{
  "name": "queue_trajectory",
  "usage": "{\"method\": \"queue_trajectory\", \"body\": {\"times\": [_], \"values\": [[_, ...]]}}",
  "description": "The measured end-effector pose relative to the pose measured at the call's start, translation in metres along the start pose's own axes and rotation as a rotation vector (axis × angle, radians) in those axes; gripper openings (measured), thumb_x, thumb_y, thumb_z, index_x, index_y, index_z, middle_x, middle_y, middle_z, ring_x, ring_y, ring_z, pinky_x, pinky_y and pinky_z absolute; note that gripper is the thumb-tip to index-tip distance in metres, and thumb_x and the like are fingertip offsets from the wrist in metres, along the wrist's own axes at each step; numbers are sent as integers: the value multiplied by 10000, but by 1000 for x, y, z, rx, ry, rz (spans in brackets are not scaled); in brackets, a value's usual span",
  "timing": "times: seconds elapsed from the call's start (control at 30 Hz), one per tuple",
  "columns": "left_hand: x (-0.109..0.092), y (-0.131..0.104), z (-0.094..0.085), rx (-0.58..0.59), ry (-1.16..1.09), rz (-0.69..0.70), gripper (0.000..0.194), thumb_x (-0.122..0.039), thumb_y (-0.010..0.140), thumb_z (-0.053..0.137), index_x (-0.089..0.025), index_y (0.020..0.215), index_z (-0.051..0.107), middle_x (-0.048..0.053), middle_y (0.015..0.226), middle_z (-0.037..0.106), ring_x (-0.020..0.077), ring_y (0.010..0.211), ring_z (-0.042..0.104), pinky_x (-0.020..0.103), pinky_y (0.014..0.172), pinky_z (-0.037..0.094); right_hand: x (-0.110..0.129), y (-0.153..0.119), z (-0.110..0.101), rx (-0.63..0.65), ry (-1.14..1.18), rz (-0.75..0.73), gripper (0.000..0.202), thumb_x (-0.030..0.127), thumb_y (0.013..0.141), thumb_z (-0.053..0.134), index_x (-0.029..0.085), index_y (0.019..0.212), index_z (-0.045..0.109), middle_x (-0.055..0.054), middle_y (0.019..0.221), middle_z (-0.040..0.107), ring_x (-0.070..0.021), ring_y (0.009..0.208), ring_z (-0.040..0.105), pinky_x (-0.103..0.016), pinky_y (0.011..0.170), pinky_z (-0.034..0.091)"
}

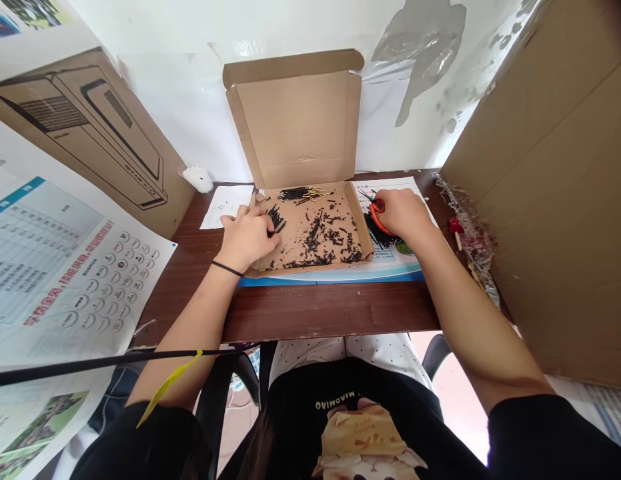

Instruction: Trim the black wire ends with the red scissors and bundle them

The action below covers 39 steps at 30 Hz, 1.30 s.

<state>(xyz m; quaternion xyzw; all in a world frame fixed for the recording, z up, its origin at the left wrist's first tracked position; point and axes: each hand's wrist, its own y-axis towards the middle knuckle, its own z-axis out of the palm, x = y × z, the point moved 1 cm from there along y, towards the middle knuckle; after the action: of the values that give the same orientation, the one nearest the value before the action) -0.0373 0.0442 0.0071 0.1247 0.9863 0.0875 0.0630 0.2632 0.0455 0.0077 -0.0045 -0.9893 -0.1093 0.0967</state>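
Observation:
An open cardboard box (295,233) lies on the dark red table, its lid (300,127) standing up against the wall. Black scraps (320,237) are scattered over its bottom, and a bundle of black sticks with golden ends (300,193) lies near its back. At the box's left side my left hand (250,237) is closed round some thin black pieces (276,219). Just right of the box, my right hand (403,213) holds red-handled scissors (377,212), their blades pointing left and back. Beneath them is a pile of black strands (383,233) on a printed sheet.
Large cardboard panels stand at the left (105,133) and right (555,167). A white crumpled wad (197,179) sits at the back left. Crumpled clear plastic (473,247) and a small red item (455,225) lie along the right edge. A black strap (90,363) crosses the lower left.

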Motion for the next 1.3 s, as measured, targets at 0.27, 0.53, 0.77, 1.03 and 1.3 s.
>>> {"method": "queue_trajectory", "body": {"times": [0.27, 0.53, 0.77, 1.03, 1.3], "values": [[-3, -3, 3, -49, -58, -7, 216, -216, 751, 617, -181, 541, 582, 149, 915, 682, 398, 1031, 521, 633, 906, 332, 3, -1, -5, -208, 71, 53, 215, 298, 810, 629, 183, 934, 762, -126, 723, 670, -242, 689, 598, -349, 597, 388], [3, 2, -7, -223, -585, -79, 153, -253, 825, 652, -192, 696, 598, 88, 770, 674, 263, 829, 588, 417, 820, 445, 26, -7, -5, -249, 507, -35, 222, 306, 811, 616, 192, 962, 732, -56, 736, 676, -202, 708, 613, -360, 678, 451], [-28, 0, 7, 30, -1722, -256, 155, -216, 914, 593, -202, 776, 526, 2, 753, 648, 54, 542, 506, 198, 543, 455, 65, -25, 19, 252, 1206, -78, 312, 280, 673, 758, 207, 958, 654, -23, 786, 702, -174, 734, 643, -354, 704, 541], [-37, -1, 17, 71, -1989, -432, 94, -95, 838, 629, -186, 827, 607, 9, 765, 673, 70, 681, 650, 198, 726, 585, 78, -33, 29, 252, 1435, -31, 359, 331, 677, 778, 234, 985, 620, -4, 787, 688, -192, 820, 701, -364, 779, 570], [-53, -16, 19, 256, -1732, -194, 189, -212, 748, 747, -181, 838, 582, -32, 699, 609, 89, 573, 651, 225, 581, 570, 76, -30, 27, 67, 1428, 42, 341, 395, 684, 761, 242, 929, 580, 25, 741, 628, -160, 705, 660, -358, 739, 563]]}}
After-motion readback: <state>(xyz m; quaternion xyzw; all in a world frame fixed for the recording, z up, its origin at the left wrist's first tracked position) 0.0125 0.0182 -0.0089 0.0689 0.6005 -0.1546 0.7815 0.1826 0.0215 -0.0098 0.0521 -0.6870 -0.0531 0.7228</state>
